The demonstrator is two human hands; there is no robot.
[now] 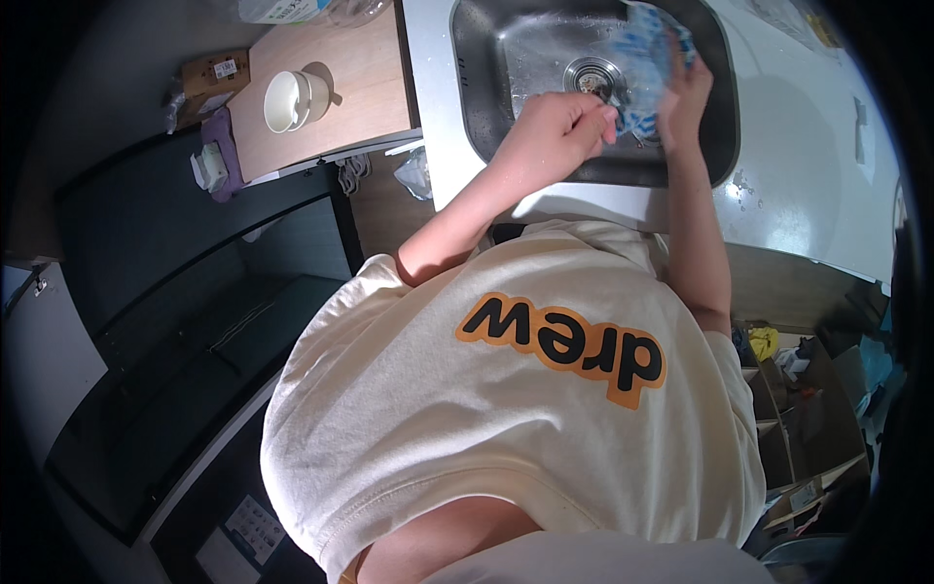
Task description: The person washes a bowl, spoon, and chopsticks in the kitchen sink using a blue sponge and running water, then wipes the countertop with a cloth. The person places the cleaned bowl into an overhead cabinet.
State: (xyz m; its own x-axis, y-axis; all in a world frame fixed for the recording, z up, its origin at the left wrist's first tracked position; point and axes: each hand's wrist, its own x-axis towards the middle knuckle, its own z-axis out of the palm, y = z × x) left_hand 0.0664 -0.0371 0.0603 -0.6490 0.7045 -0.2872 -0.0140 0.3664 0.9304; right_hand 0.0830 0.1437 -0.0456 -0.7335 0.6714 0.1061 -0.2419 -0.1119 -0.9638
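Observation:
Both my hands are over a stainless steel sink (pixel 525 44) set in a white countertop. My right hand (pixel 686 95) grips a blue-and-white patterned cloth (pixel 642 66), blurred and hanging down into the basin. My left hand (pixel 565 135) is beside the cloth's lower end, near the drain, its fingertips pinched together around something small and dark that I cannot make out. The drain strainer (pixel 592 77) holds dark and pale scraps. Water drops lie on the countertop (pixel 788 168) at the right of the sink.
Left of the sink, two stacked pale cups (pixel 284 102) stand on a wooden surface (pixel 357 80). Behind them are a cardboard box (pixel 211 84) and a purple tissue holder (pixel 222 153). Clear plastic containers (pixel 343 11) are at the top edge. Lower right is a compartmented shelf (pixel 810 431).

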